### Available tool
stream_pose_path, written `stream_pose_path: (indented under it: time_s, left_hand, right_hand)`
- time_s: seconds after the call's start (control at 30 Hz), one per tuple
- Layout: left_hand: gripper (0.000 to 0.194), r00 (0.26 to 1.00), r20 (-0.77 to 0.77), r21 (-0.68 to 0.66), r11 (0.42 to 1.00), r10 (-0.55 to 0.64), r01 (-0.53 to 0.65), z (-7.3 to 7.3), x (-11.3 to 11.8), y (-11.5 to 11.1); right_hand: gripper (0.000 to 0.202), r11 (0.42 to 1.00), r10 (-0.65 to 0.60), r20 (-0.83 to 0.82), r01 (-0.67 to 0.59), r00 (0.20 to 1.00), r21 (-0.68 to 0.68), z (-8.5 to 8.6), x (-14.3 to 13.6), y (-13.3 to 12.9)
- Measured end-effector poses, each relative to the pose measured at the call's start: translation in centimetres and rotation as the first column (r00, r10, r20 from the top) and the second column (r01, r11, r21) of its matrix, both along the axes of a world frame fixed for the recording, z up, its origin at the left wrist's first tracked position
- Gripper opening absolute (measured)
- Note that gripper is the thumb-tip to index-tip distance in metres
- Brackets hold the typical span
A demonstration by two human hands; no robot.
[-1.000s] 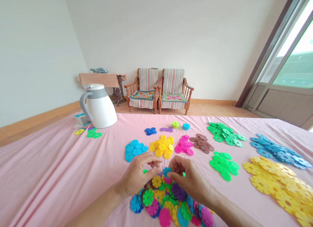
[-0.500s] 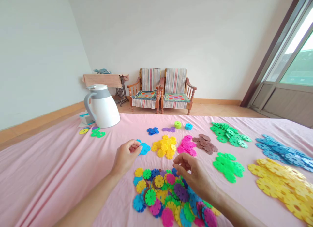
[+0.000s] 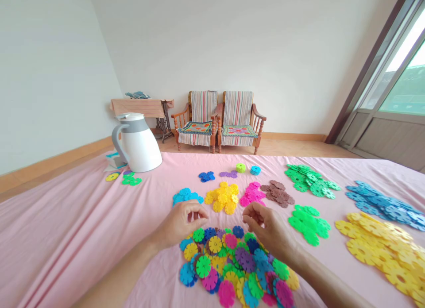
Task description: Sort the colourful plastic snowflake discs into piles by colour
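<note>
A mixed pile of flat notched plastic discs [image 3: 229, 266] lies on the pink cloth [image 3: 109, 237] in front of me. Above the pile's upper left edge is my left hand [image 3: 189, 219], fingers curled but apart, nothing visible between them. My right hand [image 3: 257, 219] hovers over the upper right edge, thumb and fingers bent towards each other with a gap and nothing seen inside. Just beyond the hands are light blue discs [image 3: 186, 195], yellow discs [image 3: 224, 197], pink discs [image 3: 252, 195] and brown discs [image 3: 278, 194].
A white and grey jug [image 3: 137, 144] stands at the back left. Green discs [image 3: 308, 224], teal-blue discs [image 3: 381, 204] and large yellow discs [image 3: 381, 250] lie to the right. Small dark blue [image 3: 206, 176] and purple discs [image 3: 229, 174] lie further back. Two wooden chairs stand beyond.
My left hand has moved right and nearer, from the light blue discs to the mixed pile's edge. My right hand has shifted slightly right, uncovering a dark blue disc.
</note>
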State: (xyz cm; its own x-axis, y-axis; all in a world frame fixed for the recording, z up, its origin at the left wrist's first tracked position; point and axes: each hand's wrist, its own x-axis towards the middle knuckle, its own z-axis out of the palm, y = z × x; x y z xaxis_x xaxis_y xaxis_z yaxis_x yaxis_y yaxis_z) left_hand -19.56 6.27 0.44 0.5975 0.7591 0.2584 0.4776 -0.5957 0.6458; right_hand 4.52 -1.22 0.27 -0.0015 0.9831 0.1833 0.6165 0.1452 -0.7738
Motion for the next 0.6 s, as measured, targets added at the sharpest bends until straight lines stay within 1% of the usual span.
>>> stream_pose_path:
  time_s: [0.07, 0.13, 0.23, 0.3, 0.4, 0.47, 0.53, 0.6]
  left_hand:
    - [0.007, 0.992, -0.074, -0.039, 0.995, -0.099, 0.096, 0.5, 0.1, -0.6]
    - [0.011, 0.978, -0.151, -0.050, 0.989, -0.145, 0.139, 0.9, -0.1, -0.9]
    - [0.020, 0.962, -0.240, -0.043, 0.991, -0.133, 0.126, 1.4, -0.5, -0.9]
    - [0.019, 0.955, -0.271, -0.042, 0.993, -0.118, 0.110, 1.6, -0.8, -0.8]
    - [0.013, 0.957, -0.267, -0.046, 0.993, -0.116, 0.107, 1.5, -1.1, -0.6]
    - [0.007, 0.966, -0.235, -0.077, 0.992, -0.111, 0.095, 1.4, -1.1, -0.5]
    - [0.003, 0.979, -0.180, -0.125, 0.989, -0.099, 0.077, 1.1, -0.9, -0.4]
    - [0.003, 0.995, -0.083, -0.170, 0.984, -0.062, 0.047, 0.7, -0.5, -0.4]
  right_hand:
    - [0.011, 1.000, 0.001, 0.013, 0.000, 1.000, -0.012, -0.1, 0.2, 0.1]
    - [0.011, 1.000, 0.001, 0.024, -0.001, 1.000, -0.017, -0.3, 0.2, 0.1]
    - [0.012, 1.000, 0.009, 0.025, -0.008, 1.000, -0.007, -0.4, 0.1, 0.1]
    - [0.012, 1.000, 0.019, 0.021, -0.019, 1.000, 0.009, -0.5, 0.0, 0.1]
    - [0.013, 1.000, 0.026, 0.024, -0.026, 0.999, 0.005, -0.4, -0.2, 0.0]
    - [0.012, 1.000, 0.026, 0.032, -0.025, 0.999, -0.009, -0.3, -0.3, -0.1]
    - [0.012, 0.999, 0.028, 0.043, -0.027, 0.999, -0.017, -0.1, -0.4, -0.3]
    - [0.010, 0.999, 0.029, 0.041, -0.028, 0.999, -0.018, 0.2, -0.7, -0.4]
